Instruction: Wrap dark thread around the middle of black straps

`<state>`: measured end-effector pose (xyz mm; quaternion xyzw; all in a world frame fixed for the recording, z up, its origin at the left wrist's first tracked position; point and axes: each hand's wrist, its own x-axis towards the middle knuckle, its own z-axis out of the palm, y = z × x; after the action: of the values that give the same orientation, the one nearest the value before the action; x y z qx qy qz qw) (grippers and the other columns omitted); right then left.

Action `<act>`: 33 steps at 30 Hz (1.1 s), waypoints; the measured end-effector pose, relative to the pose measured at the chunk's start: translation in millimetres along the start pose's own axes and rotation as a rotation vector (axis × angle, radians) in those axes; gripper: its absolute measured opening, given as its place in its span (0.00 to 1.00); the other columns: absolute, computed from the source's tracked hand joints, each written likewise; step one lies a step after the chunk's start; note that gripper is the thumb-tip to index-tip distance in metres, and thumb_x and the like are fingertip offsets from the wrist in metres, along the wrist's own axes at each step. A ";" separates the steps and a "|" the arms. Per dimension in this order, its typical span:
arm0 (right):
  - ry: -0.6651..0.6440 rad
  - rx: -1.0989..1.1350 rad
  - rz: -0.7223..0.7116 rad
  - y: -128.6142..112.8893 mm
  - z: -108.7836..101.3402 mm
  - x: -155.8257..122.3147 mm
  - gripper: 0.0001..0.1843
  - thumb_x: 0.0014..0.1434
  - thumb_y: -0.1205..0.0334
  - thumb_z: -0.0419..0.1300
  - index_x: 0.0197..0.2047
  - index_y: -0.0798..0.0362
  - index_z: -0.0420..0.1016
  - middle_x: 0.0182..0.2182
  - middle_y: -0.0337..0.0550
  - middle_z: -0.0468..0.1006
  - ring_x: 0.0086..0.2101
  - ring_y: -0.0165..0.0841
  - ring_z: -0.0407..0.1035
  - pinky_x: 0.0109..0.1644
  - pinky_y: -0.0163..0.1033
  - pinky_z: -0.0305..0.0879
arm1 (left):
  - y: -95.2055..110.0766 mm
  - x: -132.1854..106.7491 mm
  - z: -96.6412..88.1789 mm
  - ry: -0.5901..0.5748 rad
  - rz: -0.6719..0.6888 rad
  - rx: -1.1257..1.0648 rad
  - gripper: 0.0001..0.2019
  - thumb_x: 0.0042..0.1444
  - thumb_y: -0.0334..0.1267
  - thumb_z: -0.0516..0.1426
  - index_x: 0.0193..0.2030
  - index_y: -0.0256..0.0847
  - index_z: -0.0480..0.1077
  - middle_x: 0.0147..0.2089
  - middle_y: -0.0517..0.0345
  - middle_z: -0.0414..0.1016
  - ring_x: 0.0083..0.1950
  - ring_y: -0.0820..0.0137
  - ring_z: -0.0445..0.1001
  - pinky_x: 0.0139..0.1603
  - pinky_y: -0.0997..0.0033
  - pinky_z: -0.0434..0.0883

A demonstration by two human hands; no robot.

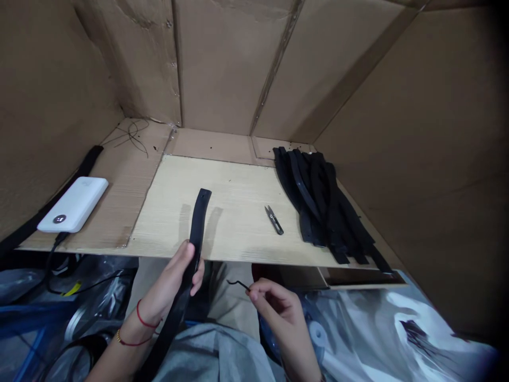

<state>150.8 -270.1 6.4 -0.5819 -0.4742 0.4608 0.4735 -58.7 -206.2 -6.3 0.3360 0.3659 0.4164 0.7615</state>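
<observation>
My left hand is wrapped round a black strap. The strap's top end, with a small hole near its tip, points up over the table edge, and its lower part runs down past my forearm. Pinched between thumb and fingertips of my right hand is a short, thin, black cord with a bent end. The cord and the strap are apart. On the table beyond my right hand lies a pair of thread snips, its blades pointing away from me.
A pile of black straps lies at the table's right. On the left are a white power bank with a black cable, another black strap and loose dark threads. Cardboard walls enclose the table. Plastic bags hang below.
</observation>
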 end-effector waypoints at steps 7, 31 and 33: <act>-0.085 -0.057 -0.161 -23.2 -11.8 -10.0 0.06 0.57 0.57 0.65 0.31 0.48 0.82 0.23 0.41 0.68 0.24 0.31 0.60 0.25 0.36 0.52 | 10.3 -10.1 5.5 -0.035 -0.014 -0.215 0.12 0.61 0.45 0.56 0.34 0.42 0.58 0.26 0.63 0.66 0.25 0.76 0.62 0.29 0.76 0.62; -0.532 -0.458 -0.388 -67.4 2.2 16.0 0.08 0.63 0.69 0.59 0.38 0.52 0.79 0.35 0.41 0.69 0.39 0.32 0.67 0.44 0.40 0.65 | -1.9 -20.5 26.2 -0.254 -0.176 -0.230 0.18 0.62 0.34 0.59 0.59 0.45 0.73 0.34 0.57 0.74 0.36 0.75 0.69 0.40 0.75 0.68; -0.512 -0.488 -0.397 -67.5 1.9 16.1 0.07 0.63 0.69 0.58 0.39 0.52 0.78 0.36 0.42 0.69 0.39 0.32 0.67 0.44 0.40 0.66 | -2.0 -19.5 26.0 -0.273 -0.159 -0.222 0.17 0.63 0.35 0.59 0.58 0.45 0.75 0.35 0.56 0.74 0.36 0.76 0.69 0.40 0.76 0.68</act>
<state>143.2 -247.0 71.5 -0.4408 -0.7754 0.3644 0.2678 -43.7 -229.6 10.7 0.2733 0.2366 0.3433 0.8669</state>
